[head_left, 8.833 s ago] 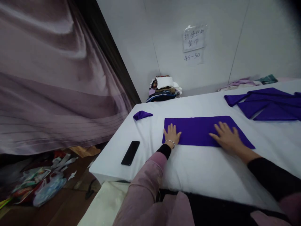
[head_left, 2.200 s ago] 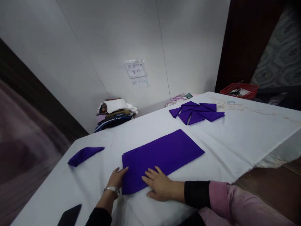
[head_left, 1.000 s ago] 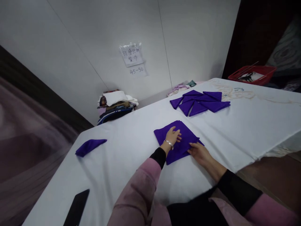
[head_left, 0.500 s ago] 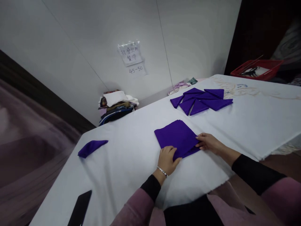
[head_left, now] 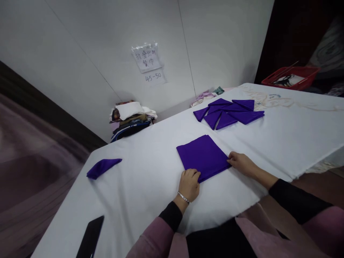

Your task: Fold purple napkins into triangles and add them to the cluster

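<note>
A purple cloth napkin (head_left: 203,156), folded into a layered square, lies flat on the white-covered table (head_left: 150,200) in front of me. At its near left corner, my left hand (head_left: 189,184) is closed with curled fingers gripping the edge. The napkin's right corner is pinched between the thumb and fingertips of my right hand (head_left: 240,163). Further back, several folded purple napkins (head_left: 228,111) in triangular shapes lie overlapping. One more folded purple napkin (head_left: 103,167), narrow and pointed, sits alone near the left edge.
A black phone-like slab (head_left: 90,236) lies at the front left. Piled folded clothes (head_left: 131,120) stand beyond the table's far edge, against the wall. A red basket (head_left: 298,80) with items inside is at the back right. A handwritten sign (head_left: 147,59) hangs on the wall.
My right hand has drawn the napkin's near right corner outward, and the layers now lie flatter and more even. My left thumb has moved in against the fingers at the near corner.
</note>
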The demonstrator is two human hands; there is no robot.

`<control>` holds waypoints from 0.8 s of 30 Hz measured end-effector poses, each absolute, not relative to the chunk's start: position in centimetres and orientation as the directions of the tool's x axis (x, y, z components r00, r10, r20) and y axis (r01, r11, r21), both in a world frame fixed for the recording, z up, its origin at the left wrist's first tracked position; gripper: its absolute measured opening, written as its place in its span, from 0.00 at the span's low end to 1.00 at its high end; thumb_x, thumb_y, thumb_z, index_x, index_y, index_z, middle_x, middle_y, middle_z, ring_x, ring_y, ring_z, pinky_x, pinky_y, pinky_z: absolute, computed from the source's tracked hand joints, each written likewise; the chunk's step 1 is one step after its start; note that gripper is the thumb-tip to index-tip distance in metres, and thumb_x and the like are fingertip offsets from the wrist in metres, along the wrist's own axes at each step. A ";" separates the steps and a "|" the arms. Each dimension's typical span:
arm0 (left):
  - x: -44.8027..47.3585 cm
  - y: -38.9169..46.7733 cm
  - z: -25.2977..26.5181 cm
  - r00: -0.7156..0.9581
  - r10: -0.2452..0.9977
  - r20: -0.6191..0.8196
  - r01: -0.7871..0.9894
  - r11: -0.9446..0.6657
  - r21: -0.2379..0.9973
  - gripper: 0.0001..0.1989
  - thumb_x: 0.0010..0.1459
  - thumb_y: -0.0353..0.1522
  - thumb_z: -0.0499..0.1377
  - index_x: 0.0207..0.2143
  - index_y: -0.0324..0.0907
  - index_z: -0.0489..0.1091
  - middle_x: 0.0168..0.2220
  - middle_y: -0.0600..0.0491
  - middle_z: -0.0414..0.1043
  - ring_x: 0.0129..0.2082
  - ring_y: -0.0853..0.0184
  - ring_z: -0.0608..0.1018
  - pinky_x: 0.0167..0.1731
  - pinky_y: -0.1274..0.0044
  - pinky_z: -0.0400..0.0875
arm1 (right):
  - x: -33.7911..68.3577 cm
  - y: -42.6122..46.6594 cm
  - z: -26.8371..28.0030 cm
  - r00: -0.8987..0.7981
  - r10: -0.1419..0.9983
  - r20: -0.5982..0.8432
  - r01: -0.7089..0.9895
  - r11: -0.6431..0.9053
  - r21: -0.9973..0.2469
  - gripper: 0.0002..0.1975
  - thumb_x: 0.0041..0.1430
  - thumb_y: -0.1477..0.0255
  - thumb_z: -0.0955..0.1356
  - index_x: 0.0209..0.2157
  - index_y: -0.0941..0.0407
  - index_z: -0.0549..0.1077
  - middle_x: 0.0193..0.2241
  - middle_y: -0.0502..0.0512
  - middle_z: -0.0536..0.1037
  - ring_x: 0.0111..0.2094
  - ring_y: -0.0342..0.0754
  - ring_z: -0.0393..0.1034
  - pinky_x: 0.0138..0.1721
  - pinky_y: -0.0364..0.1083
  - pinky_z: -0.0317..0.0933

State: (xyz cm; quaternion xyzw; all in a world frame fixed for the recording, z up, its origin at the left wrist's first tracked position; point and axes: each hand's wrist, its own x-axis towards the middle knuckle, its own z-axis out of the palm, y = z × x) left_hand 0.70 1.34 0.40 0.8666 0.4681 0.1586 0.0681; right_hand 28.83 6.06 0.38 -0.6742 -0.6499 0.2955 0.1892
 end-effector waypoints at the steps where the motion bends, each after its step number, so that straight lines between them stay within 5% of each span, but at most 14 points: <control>1: 0.6 1.2 0.4 0.505 0.839 0.206 0.799 -0.544 0.258 0.24 0.43 0.20 0.54 0.45 0.42 0.68 0.43 0.47 0.68 0.44 0.58 0.68 0.43 0.66 0.63 | 28.8 6.1 0.4 -0.028 0.990 -0.138 0.792 -0.062 -0.607 0.05 0.53 0.68 0.65 0.29 0.54 0.68 0.26 0.51 0.75 0.27 0.46 0.69 0.27 0.43 0.56; 11: 0.1 0.4 0.3 0.429 0.867 0.254 0.852 -0.482 0.205 0.11 0.46 0.20 0.54 0.30 0.43 0.65 0.34 0.51 0.67 0.37 0.62 0.67 0.36 0.70 0.64 | 28.8 5.7 1.0 -0.022 0.984 -0.177 0.849 -0.075 -0.523 0.05 0.56 0.67 0.64 0.32 0.54 0.66 0.30 0.53 0.76 0.31 0.48 0.69 0.28 0.43 0.55; 24: -1.1 -0.7 0.1 0.481 0.846 0.231 0.821 -0.527 0.222 0.05 0.56 0.26 0.53 0.30 0.41 0.68 0.32 0.51 0.67 0.35 0.63 0.69 0.35 0.71 0.66 | 28.8 4.7 1.6 -0.086 0.989 -0.122 0.931 0.036 -0.363 0.08 0.60 0.65 0.61 0.29 0.54 0.65 0.23 0.51 0.72 0.26 0.46 0.66 0.24 0.43 0.51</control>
